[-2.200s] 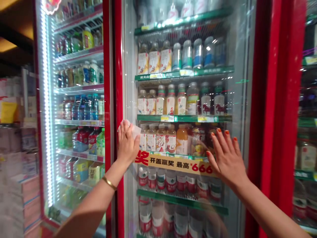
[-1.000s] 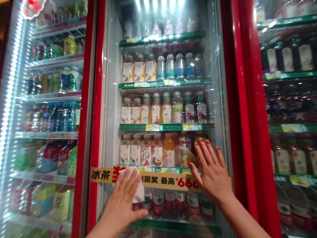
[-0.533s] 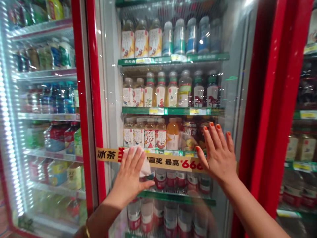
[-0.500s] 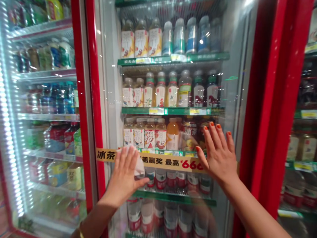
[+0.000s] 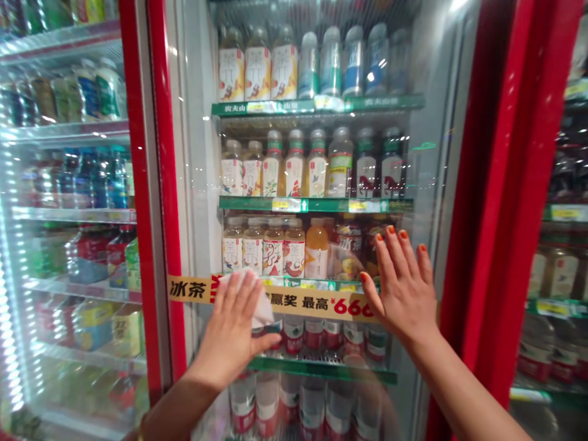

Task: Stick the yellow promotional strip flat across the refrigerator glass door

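Left hand [image 5: 232, 324] slid down since earlier, fingers spread, pinning a white cloth [image 5: 261, 312] to the fridge's glass door [image 5: 202, 184] by the yellow banner [image 5: 305, 300]; right hand [image 5: 404, 294] wide open, empty, flat on the glass.

Orange-red nail polish [image 5: 391, 229] coats the right hand's [image 5: 403, 297] fingernails, a gold bangle [image 5: 141, 427] circles the left forearm [image 5: 177, 398]

Noted for you: rows of bottled tea [image 5: 258, 73] stand behind the glass on green shelves [image 5: 321, 204], with a tan promo strip [image 5: 303, 301] across the door. Your left: a neighbouring cooler [image 5: 68, 211], LED-lit, bottles packed. Your right: another cooler [image 5: 560, 269].
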{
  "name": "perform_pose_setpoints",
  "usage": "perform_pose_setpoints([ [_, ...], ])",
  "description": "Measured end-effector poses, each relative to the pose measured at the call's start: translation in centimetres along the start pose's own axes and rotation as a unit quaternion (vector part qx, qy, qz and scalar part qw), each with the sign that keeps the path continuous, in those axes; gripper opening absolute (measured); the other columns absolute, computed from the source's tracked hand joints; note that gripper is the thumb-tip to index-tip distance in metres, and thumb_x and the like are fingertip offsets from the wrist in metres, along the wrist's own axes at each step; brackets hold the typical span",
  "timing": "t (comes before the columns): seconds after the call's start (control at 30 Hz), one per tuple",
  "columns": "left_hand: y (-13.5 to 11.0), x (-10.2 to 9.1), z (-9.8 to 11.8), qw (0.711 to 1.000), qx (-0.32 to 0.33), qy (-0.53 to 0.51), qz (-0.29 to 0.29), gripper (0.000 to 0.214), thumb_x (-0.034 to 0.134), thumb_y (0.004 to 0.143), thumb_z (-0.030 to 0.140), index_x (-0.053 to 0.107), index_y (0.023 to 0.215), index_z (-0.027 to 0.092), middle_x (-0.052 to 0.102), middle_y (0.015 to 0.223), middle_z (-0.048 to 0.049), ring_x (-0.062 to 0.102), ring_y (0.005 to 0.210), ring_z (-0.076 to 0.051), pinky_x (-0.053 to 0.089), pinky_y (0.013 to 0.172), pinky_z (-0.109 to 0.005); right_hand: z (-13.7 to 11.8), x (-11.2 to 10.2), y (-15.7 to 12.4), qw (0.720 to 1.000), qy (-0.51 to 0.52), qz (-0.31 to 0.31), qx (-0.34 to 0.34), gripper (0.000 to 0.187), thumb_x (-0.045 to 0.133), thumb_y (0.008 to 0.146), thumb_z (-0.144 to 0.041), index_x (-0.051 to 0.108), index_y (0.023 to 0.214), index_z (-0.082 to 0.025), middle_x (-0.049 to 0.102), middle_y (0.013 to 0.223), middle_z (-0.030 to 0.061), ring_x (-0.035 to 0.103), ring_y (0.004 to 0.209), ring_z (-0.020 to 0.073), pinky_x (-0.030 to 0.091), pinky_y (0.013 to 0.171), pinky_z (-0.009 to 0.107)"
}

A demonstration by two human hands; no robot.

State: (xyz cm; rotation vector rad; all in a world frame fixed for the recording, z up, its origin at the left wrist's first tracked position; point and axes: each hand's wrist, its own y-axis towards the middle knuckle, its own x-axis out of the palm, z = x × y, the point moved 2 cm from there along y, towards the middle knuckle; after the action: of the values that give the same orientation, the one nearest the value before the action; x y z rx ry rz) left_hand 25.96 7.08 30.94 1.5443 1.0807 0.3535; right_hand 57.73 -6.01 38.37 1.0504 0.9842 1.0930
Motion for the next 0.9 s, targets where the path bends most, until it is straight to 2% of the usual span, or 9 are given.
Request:
perform_pose_setpoints([
  [0.13,5.3,-1.8,-5.4,0.988,-0.145,-0.008,0.06,0.111,0.038,0.096,0.086,-0.004,0.176,0.022,-0.003,0.185,-0.0158,-0.003,0.171,-0.043,0.007,0.137,-0.071,-0.1,0.0,0.1,1.0,-0.001,-0.001,0.002,0.085,0.053,0.106,-0.046,0.011,0.176,-0.023,0.023,0.181,0.0078,0.025,0.168,0.0287,0.018,0.139,0.055],
  [0.2,8.9,-2.3,-4.4,0.985,-0.149,-0.03,0.087,0.115,0.042,0.094,0.087,-0.007,0.175,0.021,-0.005,0.185,-0.0163,-0.006,0.171,-0.044,0.003,0.137,-0.072,0.0,0.0,0.2,1.0,0.003,0.005,0.0,0.084,0.053,0.106,-0.046,0.013,0.176,-0.023,0.024,0.18,0.0083,0.025,0.168,0.0285,0.017,0.139,0.055],
  [0.27,10.3,-2.0,-0.9,0.992,-0.097,-0.034,0.075,0.12,0.048,0.091,0.089,-0.005,0.175,0.021,-0.001,0.185,-0.0141,-0.005,0.172,-0.04,0.002,0.139,-0.066,0.1,0.1,0.2,1.0,0.008,0.005,-0.004,0.083,0.053,0.107,-0.046,0.014,0.176,-0.023,0.025,0.18,0.0086,0.025,0.168,0.0281,0.018,0.139,0.055],
  [0.37,6.7,-0.5,4.7,0.998,0.056,-0.002,0.007,0.12,0.048,0.088,0.092,0.007,0.176,0.021,0.015,0.185,-0.0058,-0.003,0.173,-0.03,-0.001,0.142,-0.052,0.3,0.2,-0.6,1.0,0.009,0.007,-0.007,0.078,0.052,0.108,-0.046,0.018,0.175,-0.025,0.027,0.179,0.0073,0.022,0.169,0.0267,0.016,0.139,0.054],
  [0.47,0.9,-0.2,4.3,0.992,0.121,0.035,-0.031,0.106,0.045,0.095,0.086,0.013,0.176,0.024,0.021,0.184,-0.0005,-0.003,0.173,-0.025,-0.004,0.142,-0.047,0.1,0.2,-2.3,1.0,0.011,0.014,-0.004,0.073,0.051,0.109,-0.046,0.024,0.174,-0.028,0.025,0.18,0.005,0.016,0.17,0.0258,0.01,0.14,0.052],
  [0.6,1.0,-1.9,-3.7,0.996,-0.08,0.024,-0.017,0.092,0.037,0.106,0.07,0.0,0.176,0.023,0.001,0.186,-0.0098,-0.008,0.172,-0.027,-0.002,0.14,-0.055,-0.2,0.2,-3.9,1.0,0.014,0.009,-0.005,0.073,0.05,0.108,-0.049,0.026,0.174,-0.027,0.022,0.181,0.0042,0.014,0.171,0.0259,0.008,0.14,0.051],
  [0.7,5.0,-2.4,-5.7,0.982,-0.189,-0.013,0.022,0.102,0.035,0.103,0.078,-0.007,0.175,0.018,-0.011,0.184,-0.0169,-0.016,0.171,-0.035,-0.002,0.138,-0.065,-0.3,0.2,-4.1,1.0,0.013,0.017,-0.001,0.072,0.051,0.108,-0.047,0.026,0.173,-0.028,0.023,0.181,0.0032,0.013,0.171,0.0243,0.007,0.14,0.05],
  [0.8,4.8,-1.4,-1.4,0.993,-0.111,-0.018,0.019,0.112,0.038,0.096,0.086,-0.003,0.175,0.017,-0.004,0.185,-0.0163,-0.014,0.171,-0.036,-0.003,0.138,-0.063,-0.3,0.1,-3.9,1.0,0.02,0.019,-0.003,0.07,0.05,0.109,-0.044,0.026,0.173,-0.028,0.023,0.181,0.0026,0.013,0.171,0.0226,0.007,0.14,0.048],
  [0.9,-1.2,0.3,2.6,0.999,0.046,0.01,-0.008,0.106,0.043,0.098,0.082,0.008,0.176,0.02,0.016,0.185,-0.0102,-0.002,0.173,-0.031,0.0,0.141,-0.053,-0.2,0.0,-4.0,0.999,0.022,0.024,-0.001,0.07,0.05,0.109,-0.042,0.026,0.173,-0.028,0.025,0.18,0.0027,0.016,0.17,0.0226,0.009,0.14,0.048],
])
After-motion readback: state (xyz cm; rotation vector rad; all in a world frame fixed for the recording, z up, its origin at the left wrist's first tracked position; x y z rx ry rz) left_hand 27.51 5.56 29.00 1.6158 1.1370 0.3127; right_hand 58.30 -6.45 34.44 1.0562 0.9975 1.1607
